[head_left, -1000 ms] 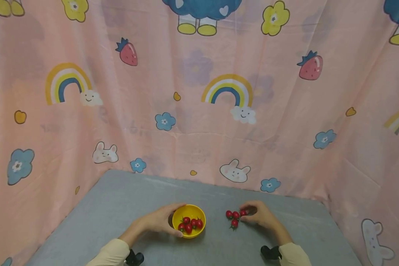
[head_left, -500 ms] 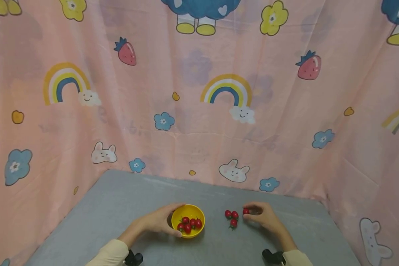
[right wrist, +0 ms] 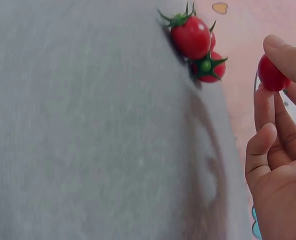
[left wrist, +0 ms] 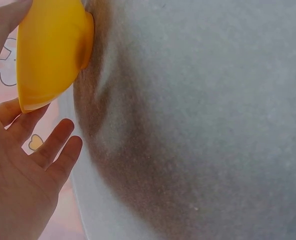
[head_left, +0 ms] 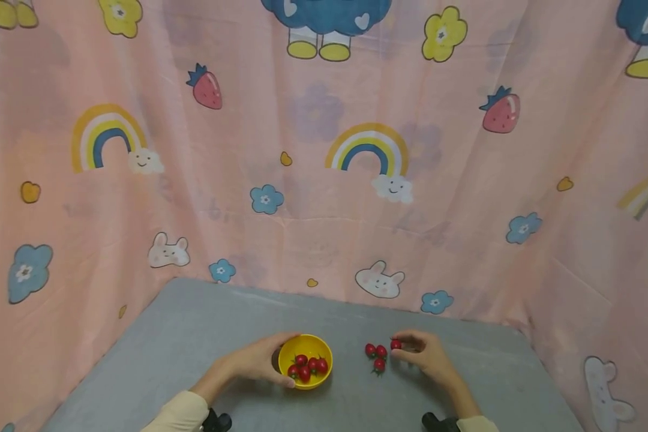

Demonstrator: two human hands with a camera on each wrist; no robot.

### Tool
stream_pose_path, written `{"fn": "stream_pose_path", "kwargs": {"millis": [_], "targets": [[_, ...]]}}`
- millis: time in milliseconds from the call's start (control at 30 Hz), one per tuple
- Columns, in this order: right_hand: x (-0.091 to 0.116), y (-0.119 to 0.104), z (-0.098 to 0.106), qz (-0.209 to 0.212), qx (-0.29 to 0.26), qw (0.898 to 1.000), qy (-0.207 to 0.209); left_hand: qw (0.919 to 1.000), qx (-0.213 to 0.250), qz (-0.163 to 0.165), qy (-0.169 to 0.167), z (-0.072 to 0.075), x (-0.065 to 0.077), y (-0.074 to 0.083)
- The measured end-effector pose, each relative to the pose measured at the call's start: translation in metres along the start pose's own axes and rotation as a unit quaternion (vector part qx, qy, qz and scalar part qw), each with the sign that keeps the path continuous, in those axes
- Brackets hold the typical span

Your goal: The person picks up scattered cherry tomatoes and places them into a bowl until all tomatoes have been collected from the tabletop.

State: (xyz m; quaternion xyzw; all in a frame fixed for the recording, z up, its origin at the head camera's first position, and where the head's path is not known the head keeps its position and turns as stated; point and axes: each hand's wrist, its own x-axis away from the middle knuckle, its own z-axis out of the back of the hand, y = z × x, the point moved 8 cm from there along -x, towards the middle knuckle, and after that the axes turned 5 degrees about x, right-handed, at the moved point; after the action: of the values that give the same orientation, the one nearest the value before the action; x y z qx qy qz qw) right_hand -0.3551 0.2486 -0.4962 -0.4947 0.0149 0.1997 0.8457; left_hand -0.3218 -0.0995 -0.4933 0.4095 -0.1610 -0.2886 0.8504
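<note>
Head view: left hand (head_left: 257, 360) curves round the yellow bowl (head_left: 314, 347), while right hand (head_left: 428, 354) pinches 1 tomato (head_left: 395, 344).

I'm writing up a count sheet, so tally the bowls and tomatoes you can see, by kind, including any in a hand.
Yellow bowl: 1
Red tomatoes: 9 (5 visible in the bowl, 3 on the table, 1 in the right hand)
Total: 10
</note>
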Motion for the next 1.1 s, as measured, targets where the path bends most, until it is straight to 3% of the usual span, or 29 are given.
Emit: {"fn": "stream_pose_path", "kwargs": {"millis": [167,400,1100], "targets": [[-0.002,-0.01,-0.003,-0.022,-0.001,1.0,0.001,1.0,0.009,-0.002,0.0,0.0,0.0,0.001],[-0.008,-0.018,-0.015,0.007,0.001,1.0,-0.008,0.9999,0.01,0.0,0.0,0.0,-0.001,-0.001],[-0.028,-0.042,-0.054,0.02,-0.014,0.999,-0.03,1.0,0.007,-0.003,-0.004,-0.001,-0.001,0.0]]}}
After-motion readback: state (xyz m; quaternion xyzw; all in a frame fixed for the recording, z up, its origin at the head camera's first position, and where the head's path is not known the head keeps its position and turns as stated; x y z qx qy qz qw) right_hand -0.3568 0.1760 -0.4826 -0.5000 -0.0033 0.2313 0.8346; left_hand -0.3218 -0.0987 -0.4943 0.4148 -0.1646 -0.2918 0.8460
